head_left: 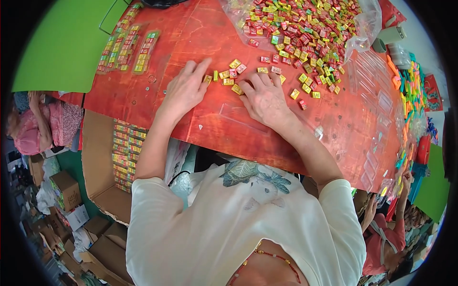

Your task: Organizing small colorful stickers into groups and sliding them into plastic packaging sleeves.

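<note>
Small square packets point(228, 76) in yellow, green and red lie in a short row at the centre of the red table point(157, 95). A big heap point(305, 28) of them lies at 1 o'clock on a clear bag point(367, 24). Filled clear strips point(125, 47) lie at 11 o'clock. An open carton point(102, 167) at 8 o'clock holds stacked strips point(126, 155).

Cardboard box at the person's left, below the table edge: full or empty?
Partly filled. The open cardboard box shows stacked rows of filled candy strips along its right side, while bare cardboard shows on its left wall and bottom.
</note>
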`<move>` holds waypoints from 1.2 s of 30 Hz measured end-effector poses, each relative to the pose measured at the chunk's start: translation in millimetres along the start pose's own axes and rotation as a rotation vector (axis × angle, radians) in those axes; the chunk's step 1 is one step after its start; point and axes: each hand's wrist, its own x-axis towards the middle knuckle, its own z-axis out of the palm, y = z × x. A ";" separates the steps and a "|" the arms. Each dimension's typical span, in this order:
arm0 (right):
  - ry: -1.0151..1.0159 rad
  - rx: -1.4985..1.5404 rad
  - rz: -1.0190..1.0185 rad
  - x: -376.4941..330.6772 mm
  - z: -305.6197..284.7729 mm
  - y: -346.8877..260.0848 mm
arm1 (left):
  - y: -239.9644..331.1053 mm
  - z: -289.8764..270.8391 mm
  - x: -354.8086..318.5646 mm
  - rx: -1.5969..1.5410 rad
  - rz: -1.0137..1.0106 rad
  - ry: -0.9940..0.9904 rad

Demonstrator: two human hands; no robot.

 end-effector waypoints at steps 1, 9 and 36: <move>0.025 -0.015 0.000 0.2 3.8 -0.9 | -2.2 2.1 0.6 0.054 0.026 -0.026; 0.062 -0.002 0.005 -2.1 3.6 -13.4 | 1.6 12.7 -20.7 0.088 0.090 0.021; 0.009 0.237 0.097 -11.5 1.0 -31.2 | 8.5 2.7 -42.9 0.306 0.184 -0.011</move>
